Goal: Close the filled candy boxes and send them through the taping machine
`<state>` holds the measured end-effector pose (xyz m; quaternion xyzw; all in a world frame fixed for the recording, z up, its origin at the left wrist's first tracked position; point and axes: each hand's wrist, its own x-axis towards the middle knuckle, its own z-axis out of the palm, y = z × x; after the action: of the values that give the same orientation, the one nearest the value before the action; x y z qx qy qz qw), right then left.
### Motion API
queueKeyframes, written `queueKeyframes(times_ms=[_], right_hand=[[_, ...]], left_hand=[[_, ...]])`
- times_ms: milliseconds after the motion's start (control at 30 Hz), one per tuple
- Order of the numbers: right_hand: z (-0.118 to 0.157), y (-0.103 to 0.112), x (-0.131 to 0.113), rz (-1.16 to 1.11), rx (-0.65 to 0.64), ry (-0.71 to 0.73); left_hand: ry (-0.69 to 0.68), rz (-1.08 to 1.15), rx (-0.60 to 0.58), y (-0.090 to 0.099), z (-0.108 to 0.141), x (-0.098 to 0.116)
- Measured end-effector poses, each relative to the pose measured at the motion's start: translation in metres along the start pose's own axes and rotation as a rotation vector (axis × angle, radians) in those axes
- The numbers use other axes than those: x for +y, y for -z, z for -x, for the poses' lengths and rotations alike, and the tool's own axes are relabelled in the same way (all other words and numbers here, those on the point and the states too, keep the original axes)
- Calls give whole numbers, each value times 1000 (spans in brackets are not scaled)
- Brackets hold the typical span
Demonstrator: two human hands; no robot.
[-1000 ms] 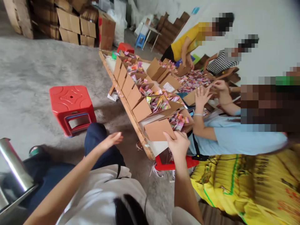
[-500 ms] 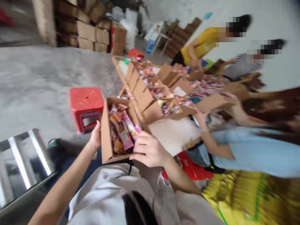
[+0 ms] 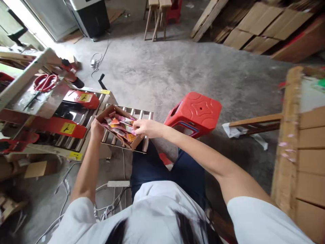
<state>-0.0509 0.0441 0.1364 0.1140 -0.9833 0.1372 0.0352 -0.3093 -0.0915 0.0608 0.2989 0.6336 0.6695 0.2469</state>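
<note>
An open cardboard box (image 3: 132,145) full of small pink and orange packets (image 3: 121,126) is over the metal roller conveyor (image 3: 149,116), slightly tilted. My left hand (image 3: 96,130) grips its left end, fingers partly hidden by the box wall. At the right end, my right hand (image 3: 145,128) has its fingers closed over the box's edge, close to the packets. Whether the box's underside touches the rollers is not clear.
Left of the box stands a sealing machine with red parts (image 3: 76,128) and red-handled scissors (image 3: 45,82) on top. A red stool (image 3: 200,110) is on the floor ahead to the right. A wooden-edged table (image 3: 284,162) with boxes lies far right. Cables (image 3: 67,183) run along the floor.
The view has swung left, away from the table and the other people. Both hands have carried the box from beside the table to the roller conveyor.
</note>
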Motion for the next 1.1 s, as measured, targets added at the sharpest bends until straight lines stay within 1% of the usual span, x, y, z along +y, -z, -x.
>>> queueKeyframes(times_ms=[33, 100, 133, 167, 200, 233, 267, 300, 333, 400, 433, 467, 500, 567, 667, 733, 767, 833, 900, 967, 1033, 1100], right_hand=[[-3, -1, -2, 4, 48, -11], [-4, -3, -19, -30, 217, -84], [-4, -5, -29, -71, 294, -133], [-7, -7, -39, -119, 340, -179], [-12, -11, -47, -166, 349, -217], [-21, -16, -52, -212, 322, -244], [-32, -22, -54, -255, 266, -254], [-44, -29, -52, -295, 195, -250], [-57, -36, -47, -334, 125, -236], [-78, -51, -35, -412, 18, -193], [-85, -57, -29, -448, -3, -177], [-89, -62, -25, -481, 0, -169], [-90, -67, -23, -512, 25, -168], [-86, -72, -25, -562, 140, -173], [-72, -69, -38, -584, 404, -186], [-62, -56, -49, -545, 548, -195], [-57, -47, -52, -507, 603, -217], [-49, -30, -53, -422, 685, -330], [-44, -20, -50, -373, 699, -486], [-44, -23, -47, -363, 636, -588], [-46, -38, -51, -341, 539, -593], [-48, -58, -61, -275, 480, -547]], left_hand=[[-27, 54, 45, 10, -2, 1], [-63, 119, 112, 24, -4, 2], [-83, 105, 134, 30, -4, 3], [-110, 75, 155, 33, -3, 4], [-139, 45, 168, 37, -2, 5], [-172, 17, 168, 39, 0, 7], [-206, -12, 146, 41, 3, 10], [-238, -44, 97, 43, 5, 14], [-263, -86, 20, 44, 7, 18], [-271, -218, -192, 45, 11, 30], [-261, -297, -277, 45, 11, 37], [-240, -371, -329, 43, 12, 43], [-212, -431, -346, 41, 11, 49], [-154, -496, -316, 35, 9, 57], [-82, -526, -280, 29, 3, 59], [-61, -580, -266, 25, -1, 55], [-74, -638, -254, 22, -2, 52], [-148, -820, -186, 12, -3, 44], [-215, -1028, -72, -3, -2, 36], [-228, -1150, 47, -18, -2, 29], [-209, -1146, 139, -26, -3, 26], [-213, -1057, 234, -27, -1, 25]])
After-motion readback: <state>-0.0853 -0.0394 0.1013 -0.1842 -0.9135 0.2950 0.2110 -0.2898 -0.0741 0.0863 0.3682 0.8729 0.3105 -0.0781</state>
